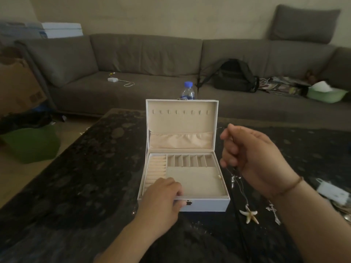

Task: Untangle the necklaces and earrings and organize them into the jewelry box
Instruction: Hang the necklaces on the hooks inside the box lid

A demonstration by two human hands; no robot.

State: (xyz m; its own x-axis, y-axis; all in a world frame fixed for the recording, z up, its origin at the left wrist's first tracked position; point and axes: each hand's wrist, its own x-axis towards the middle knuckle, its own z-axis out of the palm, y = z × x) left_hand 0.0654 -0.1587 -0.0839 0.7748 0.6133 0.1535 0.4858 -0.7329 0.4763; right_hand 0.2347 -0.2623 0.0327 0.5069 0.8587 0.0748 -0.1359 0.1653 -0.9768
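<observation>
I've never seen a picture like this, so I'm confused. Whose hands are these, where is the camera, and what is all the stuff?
The camera sits on a person's head and looks down, so you see their own two hands. On the dark table stands a white jewelry box with its lid up. The left hand rests on the box's front edge, fingers curled over it. The right hand is raised beside the box and pinches thin necklaces that hang down. A starfish pendant and a silver cross pendant lie on the table below. Behind the box is a water bottle, then a grey sofa with a black backpack.
</observation>
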